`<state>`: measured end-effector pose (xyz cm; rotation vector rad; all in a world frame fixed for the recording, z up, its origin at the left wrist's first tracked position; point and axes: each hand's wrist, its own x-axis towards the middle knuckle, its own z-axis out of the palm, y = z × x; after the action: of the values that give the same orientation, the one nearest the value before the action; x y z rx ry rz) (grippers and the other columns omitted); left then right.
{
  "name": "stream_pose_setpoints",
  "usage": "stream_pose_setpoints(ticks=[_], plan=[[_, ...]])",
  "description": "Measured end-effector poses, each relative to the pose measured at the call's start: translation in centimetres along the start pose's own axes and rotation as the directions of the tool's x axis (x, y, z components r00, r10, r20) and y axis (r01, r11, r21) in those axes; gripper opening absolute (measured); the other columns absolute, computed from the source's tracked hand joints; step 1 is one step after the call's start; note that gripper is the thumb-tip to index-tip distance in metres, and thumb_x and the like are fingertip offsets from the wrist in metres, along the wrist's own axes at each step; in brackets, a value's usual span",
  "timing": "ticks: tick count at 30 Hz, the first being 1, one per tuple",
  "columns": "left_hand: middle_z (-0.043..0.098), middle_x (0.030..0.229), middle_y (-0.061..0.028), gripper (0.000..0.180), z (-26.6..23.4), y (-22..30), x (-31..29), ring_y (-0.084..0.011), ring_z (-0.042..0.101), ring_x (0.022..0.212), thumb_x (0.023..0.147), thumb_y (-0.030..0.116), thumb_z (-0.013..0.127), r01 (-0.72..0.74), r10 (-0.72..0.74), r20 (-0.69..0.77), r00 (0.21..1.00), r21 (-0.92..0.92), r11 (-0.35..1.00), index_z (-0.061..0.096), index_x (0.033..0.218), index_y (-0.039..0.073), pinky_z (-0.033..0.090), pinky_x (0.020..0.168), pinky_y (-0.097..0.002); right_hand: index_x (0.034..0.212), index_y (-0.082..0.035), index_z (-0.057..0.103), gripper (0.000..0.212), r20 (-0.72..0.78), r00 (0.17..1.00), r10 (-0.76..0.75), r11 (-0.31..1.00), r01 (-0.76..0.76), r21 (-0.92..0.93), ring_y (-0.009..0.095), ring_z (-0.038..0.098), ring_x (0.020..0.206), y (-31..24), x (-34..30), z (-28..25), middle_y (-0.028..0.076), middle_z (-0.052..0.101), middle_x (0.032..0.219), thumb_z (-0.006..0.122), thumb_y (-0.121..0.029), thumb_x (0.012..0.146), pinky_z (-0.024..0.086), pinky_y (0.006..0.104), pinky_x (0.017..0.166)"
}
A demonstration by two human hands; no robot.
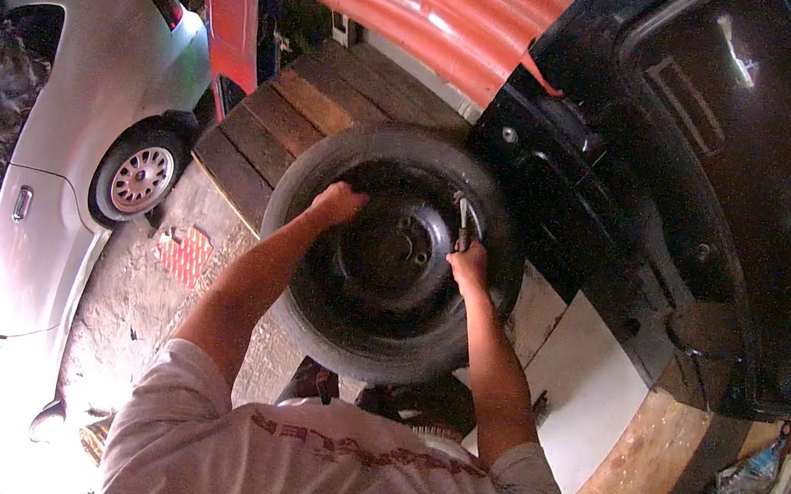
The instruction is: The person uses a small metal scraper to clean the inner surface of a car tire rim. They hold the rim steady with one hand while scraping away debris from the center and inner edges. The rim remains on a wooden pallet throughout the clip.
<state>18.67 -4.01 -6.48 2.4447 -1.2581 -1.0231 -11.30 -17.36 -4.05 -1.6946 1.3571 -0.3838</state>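
A black tire on a dark steel wheel (377, 350) is in front of me, its dished center and hub holes facing up. My left hand (339, 202) is closed at the upper left of the wheel, where the tire meets the rim. What its fingers hold, if anything, is hidden. My right hand (469, 264) grips the dark handle of a hammer (463, 218) on the right side of the wheel. The hammer's light metal head points away from me, over the tire's inner edge.
A silver car (74, 105) stands at the left. Wooden planks (283, 117) lie beyond the wheel, before a red corrugated sheet (438, 3). A large black car panel (732, 121) fills the right. A white board (587, 387) and a red-patterned piece (183, 255) lie low down.
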Motion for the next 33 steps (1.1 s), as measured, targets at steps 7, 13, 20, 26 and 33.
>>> stream_pose_setpoints(ticks=[7, 13, 20, 26, 33], plan=[[0.06, 0.116, -0.023, 0.056, -2.7, 6.5, -6.1, -0.0374, 0.056, 0.112, 0.084, 0.046, 0.054, 0.09, -0.097, -0.085, 0.992, -0.088, 0.992, 0.061, 0.113, -0.001, 0.044, 0.095, -0.0442, 0.089, -0.009, 0.046, 0.024, 0.158, 0.979, 0.129, 0.983, -0.148, 0.11, 0.017, 0.054, 0.063, -2.0, -3.1, -3.7, 0.002, 0.051, 0.075, 0.066, -0.003, 0.077, 0.049, 0.0361, 0.045], [0.059, 0.12, -0.0196, 0.046, -3.5, 6.8, -8.8, -0.037, 0.055, 0.112, 0.084, 0.035, 0.057, -0.126, 0.134, -0.188, 0.973, 0.051, 0.991, 0.059, 0.12, 0.007, 0.044, 0.096, -0.0435, 0.102, -0.009, 0.048, 0.029, 0.219, 0.973, 0.078, 0.972, -0.122, 0.199, 0.018, 0.058, 0.072, -0.8, -3.3, -4.8, 0.002, 0.051, 0.077, 0.065, -0.002, 0.079, 0.053, 0.0372, 0.05], [0.06, 0.118, -0.0156, 0.036, -2.0, 2.0, -14.9, -0.0283, 0.057, 0.113, 0.082, 0.008, 0.055, -0.334, 0.054, -0.584, 0.81, -0.384, 0.861, 0.059, 0.117, 0.002, 0.042, 0.098, -0.0333, 0.113, -0.003, 0.048, 0.038, 0.204, 0.979, -0.005, 1.0, 0.001, 0.022, 0.025, 0.062, 0.083, -0.5, -4.1, -6.8, 0.01, 0.058, 0.092, 0.067, -0.011, 0.081, 0.052, 0.0403, 0.06], [0.046, 0.135, -0.0182, 0.047, 3.8, -2.7, -19.7, -0.0346, 0.042, 0.127, 0.081, 0.016, 0.061, -0.333, 0.016, -0.791, 0.612, -0.239, 0.912, 0.054, 0.127, 0.007, 0.033, 0.106, -0.042, 0.124, -0.007, 0.049, 0.044, 0.236, 0.941, -0.244, 0.911, 0.305, -0.276, 0.035, 0.063, 0.094, -4.8, -7.4, -8.6, 0.019, 0.065, 0.102, 0.062, -0.026, 0.086, 0.049, 0.0449, 0.079], [0.013, 0.155, -0.017, 0.072, 6.2, 3.0, -20.7, -0.0369, 0.01, 0.143, 0.08, 0.038, 0.065, 0.156, -0.154, -0.64, 0.753, -0.054, 0.986, 0.037, 0.142, 0.018, 0.012, 0.114, -0.0535, 0.124, -0.012, 0.055, 0.035, 0.246, 0.915, -0.319, 0.675, 0.402, -0.619, 0.039, 0.061, 0.098, -4.9, -7.3, -5.5, 0.02, 0.063, 0.105, 0.051, -0.021, 0.09, 0.048, 0.0477, 0.082]])
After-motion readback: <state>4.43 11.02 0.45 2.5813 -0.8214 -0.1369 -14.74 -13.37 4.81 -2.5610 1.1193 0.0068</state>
